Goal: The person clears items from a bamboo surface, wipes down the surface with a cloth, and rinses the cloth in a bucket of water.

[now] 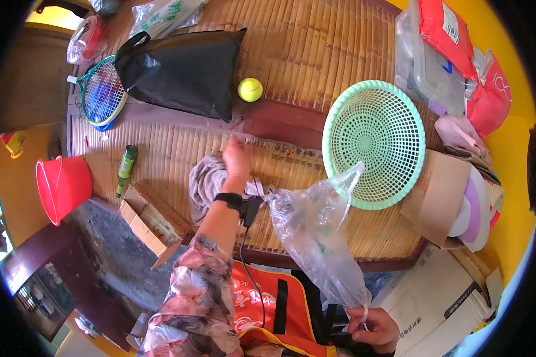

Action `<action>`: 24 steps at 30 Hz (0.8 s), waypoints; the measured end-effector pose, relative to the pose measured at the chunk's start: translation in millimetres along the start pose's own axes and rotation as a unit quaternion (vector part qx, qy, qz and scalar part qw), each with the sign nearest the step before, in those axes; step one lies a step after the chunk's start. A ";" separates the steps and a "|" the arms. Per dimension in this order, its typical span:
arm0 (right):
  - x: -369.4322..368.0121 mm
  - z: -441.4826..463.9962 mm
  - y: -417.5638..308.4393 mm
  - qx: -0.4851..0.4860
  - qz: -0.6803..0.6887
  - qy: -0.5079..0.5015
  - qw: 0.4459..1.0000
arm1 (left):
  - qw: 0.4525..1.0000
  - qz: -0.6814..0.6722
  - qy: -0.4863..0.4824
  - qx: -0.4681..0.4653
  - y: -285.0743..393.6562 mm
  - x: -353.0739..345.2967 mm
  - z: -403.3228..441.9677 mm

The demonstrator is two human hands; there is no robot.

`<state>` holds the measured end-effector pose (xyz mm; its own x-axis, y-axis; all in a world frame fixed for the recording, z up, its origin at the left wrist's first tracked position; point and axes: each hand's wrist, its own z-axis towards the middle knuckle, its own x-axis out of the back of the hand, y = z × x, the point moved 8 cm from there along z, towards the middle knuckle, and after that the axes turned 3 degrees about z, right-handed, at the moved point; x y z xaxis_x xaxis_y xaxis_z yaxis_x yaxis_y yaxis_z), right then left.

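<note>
My left hand (237, 158), with a black watch on the wrist, is closed at the edge of a crumpled grey towel (205, 178) on the bamboo-slat bed. The fingers are partly hidden, so I cannot tell what they hold. Low at the right, my right hand (372, 329) pinches the narrow gathered end of a clear plastic bag (315, 229). The bag stretches up from it toward the bed, its upper corner overlapping the rim of a pale green plastic basket (333, 107). A thin black cord (250, 273) runs down from a dark object beside the left wrist.
A black bag (178, 74), a yellow-green tennis ball (250, 90) and a racket (103, 92) lie farther back. At left are a red bucket (65, 187), a green bottle (126, 166) and an open cardboard box (152, 223). Red bundles (488, 98) and a plastic bin (426, 71) crowd the right.
</note>
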<state>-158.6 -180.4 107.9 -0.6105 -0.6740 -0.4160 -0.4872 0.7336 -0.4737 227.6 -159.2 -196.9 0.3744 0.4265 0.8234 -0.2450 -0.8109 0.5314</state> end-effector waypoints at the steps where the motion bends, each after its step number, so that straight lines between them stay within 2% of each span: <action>1: 0.2 0.7 -1.7 0.005 -0.005 0.007 1.000 | 0.999 0.041 0.033 0.003 -16.4 8.2 4.0; 3: 0.2 4.4 -1.9 0.006 -0.008 0.009 1.000 | 0.994 0.087 0.067 0.009 -39.5 17.8 10.0; 5: 0.0 8.1 -1.3 0.006 -0.011 0.000 1.000 | 0.994 0.108 -0.007 0.014 -52.6 9.6 16.6; 9: -2.9 8.0 -6.7 -0.017 0.027 0.037 0.999 | 0.996 0.075 -0.051 -0.022 -42.8 14.8 25.8; 11: -3.1 7.5 -6.6 -0.033 0.039 0.041 0.998 | 0.996 0.030 -0.082 0.015 -24.7 17.5 28.1; 12: -1.9 8.3 -7.1 -0.032 0.037 0.043 0.998 | 0.996 0.028 -0.082 0.015 -17.3 13.0 31.4; 14: -2.6 9.7 -7.7 -0.029 0.014 0.020 0.999 | 0.995 -0.026 0.019 -0.091 13.9 14.8 40.0; 18: -7.5 18.2 -19.6 0.020 -0.037 0.001 0.999 | 0.987 0.063 0.020 -0.148 51.7 -2.0 59.7; 19: -9.7 18.1 -23.1 0.014 -0.019 0.001 1.000 | 0.983 0.097 -0.015 -0.158 55.9 -7.4 62.1; 20: -10.8 18.0 -25.4 0.008 -0.001 0.001 1.000 | 0.983 0.095 -0.017 -0.159 59.7 -7.2 63.0; 22: -10.5 18.3 -28.7 0.008 0.004 0.001 1.000 | 0.975 0.181 -0.071 -0.112 64.1 -11.6 65.7; 24: -10.6 17.1 -27.8 0.013 0.008 0.000 1.000 | 0.972 0.199 -0.069 -0.105 64.3 -14.0 66.6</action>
<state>-127.9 -195.2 112.2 -0.6182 -0.6622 -0.4234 -0.4612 0.7418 -0.4868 266.1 -244.0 -187.5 0.3259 0.0256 0.9451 -0.5661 -0.7953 0.2168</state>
